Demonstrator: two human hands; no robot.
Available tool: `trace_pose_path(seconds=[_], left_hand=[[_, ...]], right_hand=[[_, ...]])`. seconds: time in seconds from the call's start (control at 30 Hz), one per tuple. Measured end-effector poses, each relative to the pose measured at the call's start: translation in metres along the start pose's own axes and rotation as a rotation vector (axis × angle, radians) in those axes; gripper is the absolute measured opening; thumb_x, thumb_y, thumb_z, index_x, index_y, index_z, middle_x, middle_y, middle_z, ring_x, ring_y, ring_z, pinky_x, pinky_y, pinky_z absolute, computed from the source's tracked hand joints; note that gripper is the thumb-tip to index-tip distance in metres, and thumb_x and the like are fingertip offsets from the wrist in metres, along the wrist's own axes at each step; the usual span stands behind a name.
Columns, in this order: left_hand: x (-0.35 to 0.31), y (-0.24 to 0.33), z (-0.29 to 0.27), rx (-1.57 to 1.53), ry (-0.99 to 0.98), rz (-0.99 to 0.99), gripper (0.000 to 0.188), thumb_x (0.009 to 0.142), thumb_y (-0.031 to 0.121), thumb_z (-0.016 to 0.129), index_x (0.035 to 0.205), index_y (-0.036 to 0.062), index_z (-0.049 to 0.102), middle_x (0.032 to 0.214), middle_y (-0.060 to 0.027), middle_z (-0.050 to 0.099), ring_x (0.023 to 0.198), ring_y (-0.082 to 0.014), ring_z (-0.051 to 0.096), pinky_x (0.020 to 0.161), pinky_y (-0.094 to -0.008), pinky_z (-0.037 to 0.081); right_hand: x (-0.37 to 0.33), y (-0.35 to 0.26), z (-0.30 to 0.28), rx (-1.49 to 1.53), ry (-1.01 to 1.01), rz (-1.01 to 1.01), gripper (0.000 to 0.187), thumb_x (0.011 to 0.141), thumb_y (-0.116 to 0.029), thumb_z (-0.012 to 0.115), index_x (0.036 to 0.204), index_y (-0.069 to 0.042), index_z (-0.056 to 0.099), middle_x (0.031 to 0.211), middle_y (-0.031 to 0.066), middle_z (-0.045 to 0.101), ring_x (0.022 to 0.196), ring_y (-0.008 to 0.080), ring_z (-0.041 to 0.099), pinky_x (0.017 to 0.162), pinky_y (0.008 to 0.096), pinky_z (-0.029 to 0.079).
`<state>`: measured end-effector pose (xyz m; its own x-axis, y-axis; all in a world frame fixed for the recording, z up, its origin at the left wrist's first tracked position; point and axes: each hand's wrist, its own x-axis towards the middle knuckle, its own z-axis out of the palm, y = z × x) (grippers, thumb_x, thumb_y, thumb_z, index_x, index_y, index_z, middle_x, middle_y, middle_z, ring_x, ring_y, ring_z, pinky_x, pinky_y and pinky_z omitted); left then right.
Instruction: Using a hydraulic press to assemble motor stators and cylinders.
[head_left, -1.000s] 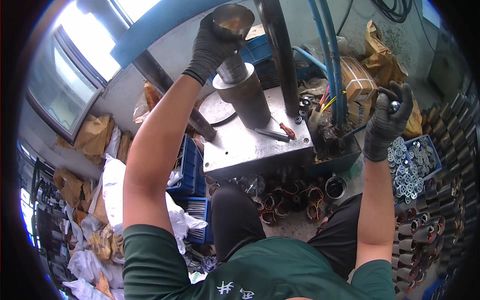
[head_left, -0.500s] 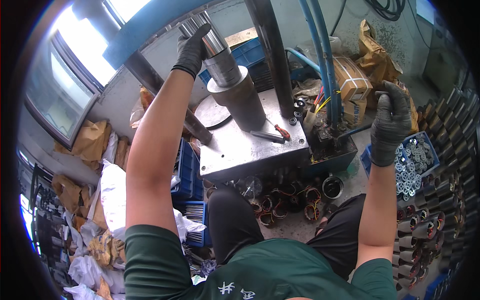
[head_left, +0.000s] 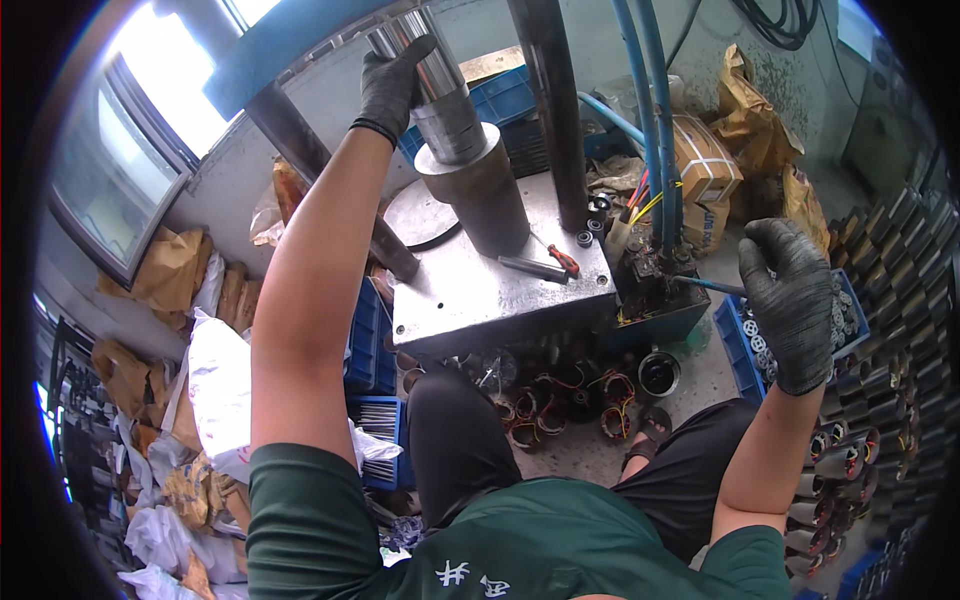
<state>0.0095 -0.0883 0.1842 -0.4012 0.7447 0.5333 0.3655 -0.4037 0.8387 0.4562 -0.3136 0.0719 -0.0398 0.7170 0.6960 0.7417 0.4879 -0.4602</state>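
My left hand (head_left: 392,92), in a dark glove, is wrapped around the side of a shiny steel press ram (head_left: 432,70), thumb across its front. Below the ram, a grey metal sleeve (head_left: 452,130) sits upright on a wide, dark cylinder (head_left: 487,205), which stands on the steel press table (head_left: 450,305). At the right, my gloved right hand (head_left: 795,310) has its fingers curled and is against the end of a thin lever (head_left: 710,286). The hand hides the lever's tip.
A red-handled screwdriver (head_left: 564,261) and a metal bar (head_left: 533,269) lie on the press table. Dark posts (head_left: 550,110) flank the work. Wired motor stators (head_left: 550,405) lie on the floor beneath. A blue crate (head_left: 738,350) of metal parts is beside my right hand.
My right hand has moved down and tilted, and the lever has swung down with it. My left hand keeps its place on the ram; the view has shifted slightly.
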Motion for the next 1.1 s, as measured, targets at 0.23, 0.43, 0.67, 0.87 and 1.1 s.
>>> trace_pose_path(seconds=[0.23, 0.43, 0.67, 0.87, 1.1], left_hand=[[-0.007, -0.005, 0.003, -0.038, -0.019, 0.100, 0.081, 0.070, 0.039, 0.097, 0.120, -0.0071, 0.054, 0.102, -0.0188, 0.069, 0.085, -0.0260, 0.071, 0.072, -0.0402, 0.061], [-0.004, -0.019, 0.006, 0.047, 0.046, 0.157, 0.079, 0.071, 0.039, 0.096, 0.121, -0.0062, 0.054, 0.103, -0.0190, 0.070, 0.085, -0.0258, 0.071, 0.071, -0.0387, 0.061], [-0.052, -0.085, 0.007, -0.191, -0.023, 0.191, 0.076, 0.072, 0.025, 0.094, 0.128, -0.0041, 0.051, 0.112, -0.0170, 0.070, 0.098, -0.0242, 0.070, 0.087, -0.0363, 0.060], [-0.051, -0.104, 0.006, -0.198, -0.094, 0.034, 0.089, 0.067, 0.028, 0.096, 0.136, -0.0004, 0.048, 0.121, -0.0157, 0.068, 0.108, -0.0227, 0.067, 0.097, -0.0351, 0.057], [-0.061, -0.094, 0.006, -0.174, -0.011, 0.016, 0.100, 0.062, 0.034, 0.100, 0.140, 0.0006, 0.046, 0.124, -0.0167, 0.067, 0.111, -0.0237, 0.067, 0.099, -0.0359, 0.057]], right_hand=[[-0.009, -0.006, -0.012, -0.014, -0.208, 0.089, 0.030, 0.092, -0.011, 0.072, 0.119, 0.002, 0.070, 0.101, 0.0196, 0.073, 0.086, 0.0303, 0.074, 0.077, 0.0377, 0.058], [-0.018, -0.007, -0.017, -0.109, -0.347, 0.011, 0.034, 0.087, -0.012, 0.071, 0.120, -0.001, 0.070, 0.102, 0.0217, 0.072, 0.086, 0.0353, 0.073, 0.077, 0.0417, 0.059], [-0.040, -0.019, -0.033, -0.376, -0.860, -0.200, 0.031, 0.078, -0.014, 0.070, 0.109, -0.006, 0.071, 0.089, 0.0171, 0.071, 0.082, 0.0394, 0.071, 0.073, 0.0479, 0.057], [-0.075, -0.003, -0.042, -0.377, -0.933, -0.231, 0.015, 0.078, -0.018, 0.070, 0.087, -0.006, 0.070, 0.080, 0.0165, 0.067, 0.077, 0.0394, 0.069, 0.071, 0.0499, 0.056], [-0.117, -0.020, -0.031, -0.441, -0.779, -0.009, 0.017, 0.084, -0.022, 0.071, 0.080, -0.006, 0.066, 0.079, 0.0175, 0.066, 0.075, 0.0398, 0.067, 0.069, 0.0492, 0.054]])
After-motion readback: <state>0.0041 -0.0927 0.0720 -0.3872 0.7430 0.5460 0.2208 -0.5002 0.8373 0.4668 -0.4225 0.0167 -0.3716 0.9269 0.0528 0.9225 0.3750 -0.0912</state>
